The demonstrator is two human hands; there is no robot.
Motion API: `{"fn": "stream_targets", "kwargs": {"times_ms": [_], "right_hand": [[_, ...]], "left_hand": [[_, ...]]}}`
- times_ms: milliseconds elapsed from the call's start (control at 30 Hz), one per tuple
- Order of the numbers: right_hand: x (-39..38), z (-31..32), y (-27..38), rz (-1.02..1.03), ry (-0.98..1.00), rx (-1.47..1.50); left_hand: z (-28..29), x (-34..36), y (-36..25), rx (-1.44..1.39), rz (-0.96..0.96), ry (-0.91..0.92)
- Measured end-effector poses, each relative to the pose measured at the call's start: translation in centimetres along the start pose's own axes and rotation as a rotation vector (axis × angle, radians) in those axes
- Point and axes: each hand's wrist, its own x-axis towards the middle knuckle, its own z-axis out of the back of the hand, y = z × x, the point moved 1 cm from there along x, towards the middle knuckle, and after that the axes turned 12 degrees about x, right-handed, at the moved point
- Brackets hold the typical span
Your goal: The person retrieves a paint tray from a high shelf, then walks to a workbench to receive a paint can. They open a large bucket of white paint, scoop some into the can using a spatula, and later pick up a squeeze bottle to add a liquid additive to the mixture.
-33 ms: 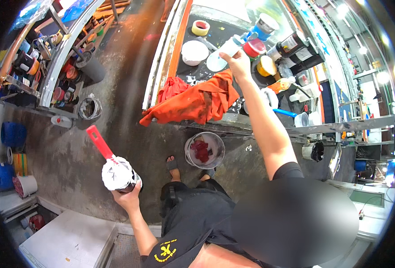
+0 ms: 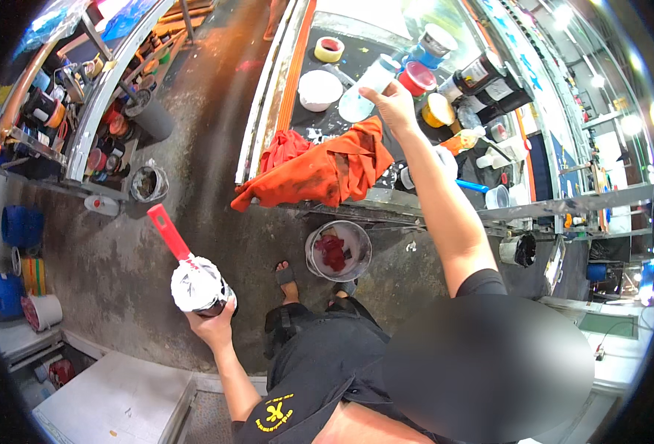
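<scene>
My left hand (image 2: 213, 325) is closed around a dark tub (image 2: 200, 290) held over the floor at the lower left. Thick white paste coats the tub's top, and a tool with a red handle (image 2: 169, 231) sticks up out of it; its working end is hidden. My right arm reaches over the workbench. There, my right hand (image 2: 395, 109) grips a translucent squeeze bottle (image 2: 355, 105), tilted, with its lower end towards a white round tub (image 2: 319, 90). An orange cloth (image 2: 327, 169) hangs over the bench edge below that hand.
Right of the bottle stand a red-lidded tub (image 2: 419, 78), a yellow tub (image 2: 438, 110) and dark canisters (image 2: 482, 72). A tape roll (image 2: 329, 49) lies farther back. A bucket (image 2: 339, 251) holding red cloth stands on the floor near my feet. Shelving with paint pots (image 2: 42, 107) is at left.
My right hand and the bottle have shifted very slightly. Both hands keep their hold.
</scene>
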Motion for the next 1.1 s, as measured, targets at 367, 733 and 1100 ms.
{"fn": "stream_targets", "kwargs": {"times_ms": [367, 733, 1100], "right_hand": [[-7.7, -4.3, 21.8, -0.041, 0.788, -0.923], [-10.6, -7.1, 28.0, -0.446, 1.071, -1.192], [-10.1, -8.0, 30.9, -0.457, 1.060, -1.459]], "left_hand": [[-7.0, 4.1, -3.9, -0.089, -0.120, 0.149], [-9.4, 3.6, -2.4, -0.097, -0.148, 0.183], [-8.7, 2.8, -0.6, -0.050, -0.179, 0.129]]}}
